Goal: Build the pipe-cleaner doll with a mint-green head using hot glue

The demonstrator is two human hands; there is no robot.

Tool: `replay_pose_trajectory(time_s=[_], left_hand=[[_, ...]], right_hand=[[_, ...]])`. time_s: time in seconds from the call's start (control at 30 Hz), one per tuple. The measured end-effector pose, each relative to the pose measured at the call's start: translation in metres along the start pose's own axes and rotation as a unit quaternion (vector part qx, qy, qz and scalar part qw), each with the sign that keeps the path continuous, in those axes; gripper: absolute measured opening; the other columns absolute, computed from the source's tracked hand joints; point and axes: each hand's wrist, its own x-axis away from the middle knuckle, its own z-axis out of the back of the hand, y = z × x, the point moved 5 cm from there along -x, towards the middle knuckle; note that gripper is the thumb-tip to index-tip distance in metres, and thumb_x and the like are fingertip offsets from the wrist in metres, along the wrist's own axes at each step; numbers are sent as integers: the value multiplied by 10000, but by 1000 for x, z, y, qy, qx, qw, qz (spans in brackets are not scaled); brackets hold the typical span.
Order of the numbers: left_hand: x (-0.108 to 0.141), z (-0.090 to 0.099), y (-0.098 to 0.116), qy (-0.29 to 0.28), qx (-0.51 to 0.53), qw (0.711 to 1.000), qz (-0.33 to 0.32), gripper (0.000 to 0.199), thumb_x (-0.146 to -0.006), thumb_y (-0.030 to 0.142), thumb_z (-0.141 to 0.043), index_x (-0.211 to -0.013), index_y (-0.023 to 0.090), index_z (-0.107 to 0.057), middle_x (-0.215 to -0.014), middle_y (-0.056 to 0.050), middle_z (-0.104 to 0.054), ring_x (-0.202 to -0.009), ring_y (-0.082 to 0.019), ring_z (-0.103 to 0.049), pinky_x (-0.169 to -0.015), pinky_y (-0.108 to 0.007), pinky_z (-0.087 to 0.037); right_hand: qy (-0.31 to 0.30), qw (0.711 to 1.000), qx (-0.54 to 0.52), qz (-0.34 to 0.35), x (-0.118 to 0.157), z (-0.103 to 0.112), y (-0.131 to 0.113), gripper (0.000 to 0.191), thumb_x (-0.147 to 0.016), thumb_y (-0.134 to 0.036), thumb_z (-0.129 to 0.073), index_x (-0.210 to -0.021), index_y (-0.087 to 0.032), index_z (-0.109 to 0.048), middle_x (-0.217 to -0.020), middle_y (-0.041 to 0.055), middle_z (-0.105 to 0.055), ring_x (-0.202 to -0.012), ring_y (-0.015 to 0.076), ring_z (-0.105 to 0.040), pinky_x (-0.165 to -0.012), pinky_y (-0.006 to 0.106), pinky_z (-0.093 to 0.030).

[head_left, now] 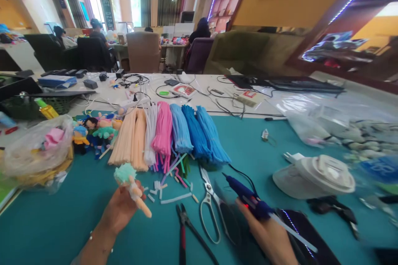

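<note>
In my left hand (115, 211), closed around it, is a small pipe-cleaner doll (125, 173) with a fluffy mint-green part and peach limbs. My right hand (270, 234) grips a dark blue hot glue gun (244, 193), its nozzle pointing up and left. A translucent glue stick (294, 232) sticks out of the gun's back, and a red light glows near my fingers. Between the hands lie silver scissors (209, 203) and pliers (183, 223) with a dark red handle. Cut pipe-cleaner pieces (175, 199) are scattered on the teal mat (155, 236).
Bundles of peach (129, 136), pink (162, 128) and blue pipe cleaners (211, 134) lie across the middle. Finished dolls (101, 130) and a plastic bag (37, 147) sit left. On the right are a white rounded container (314, 176) and clear plastic bags (329, 122). Several people sit beyond.
</note>
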Motion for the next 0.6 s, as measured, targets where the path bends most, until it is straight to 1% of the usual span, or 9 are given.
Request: replay_pose_trajectory(time_s=[0.07, 0.17, 0.23, 0.33, 0.4, 0.5, 0.53, 0.6], left_hand=[[0, 2, 1, -6, 0, 1000, -2, 267, -606, 236, -802, -841, 175, -693, -780, -14, -636, -737, -149, -608, -753, -319, -532], [0, 4, 3, -18, -3, 1000, -5, 262, -622, 219, -790, -858, 181, -682, -789, -11, -633, -749, -149, -606, -764, -319, -532], [-1, 6, 4, -22, -7, 1000, -8, 261, -624, 207, -786, -860, 189, -674, -795, -7, -630, -752, -149, -603, -764, -320, -531], [-1, 10, 6, -22, -15, 1000, -8, 247, -646, 237, -774, -863, 196, -663, -794, -5, -617, -754, -149, -591, -773, -332, -525], [-1, 11, 8, -27, -21, 999, -5, 230, -671, 251, -755, -871, 198, -656, -796, -7, -603, -756, -151, -579, -778, -345, -516], [0, 7, 13, -37, -23, 999, -8, 222, -673, 247, -751, -860, 198, -643, -782, -4, -574, -740, -149, -554, -770, -354, -498], [0, 5, 15, -38, -20, 999, -13, 227, -662, 247, -759, -848, 199, -637, -768, -1, -561, -726, -146, -543, -758, -350, -493], [2, 1, 19, -42, -16, 999, -19, 242, -638, 254, -775, -819, 200, -624, -737, 8, -530, -697, -138, -518, -733, -339, -480]], right_hand=[[-1, 999, 36, -4, -6, -5, 8, 314, -653, -533, -594, -706, -227, -643, -557, 20, -660, -603, 259, -653, -502, 319, -494], [-15, 998, 54, -14, -8, -7, 13, 332, -627, -557, -597, -688, -233, -631, -594, 19, -687, -630, 268, -669, -558, 334, -511], [-26, 997, 65, -17, -6, -8, 13, 333, -624, -561, -592, -680, -234, -625, -599, 23, -686, -624, 269, -667, -571, 343, -511], [-34, 996, 80, -16, -2, -8, 7, 324, -620, -564, -595, -663, -244, -598, -585, 34, -663, -620, 286, -653, -585, 378, -509], [-37, 996, 82, -12, 0, -6, 2, 311, -627, -560, -597, -685, -255, -584, -635, 50, -672, -647, 296, -654, -604, 395, -513], [-38, 995, 92, -2, 8, 3, 1, 314, -614, -553, -623, -749, -270, -603, -814, 103, -696, -719, 313, -664, -606, 407, -526], [-31, 994, 105, 4, 13, 9, 5, 333, -600, -556, -638, -772, -273, -615, -868, 121, -693, -731, 321, -665, -596, 412, -530], [-9, 990, 140, 25, 28, 22, 19, 390, -590, -566, -654, -856, -281, -638, -917, 133, -686, -715, 325, -667, -558, 419, -538]])
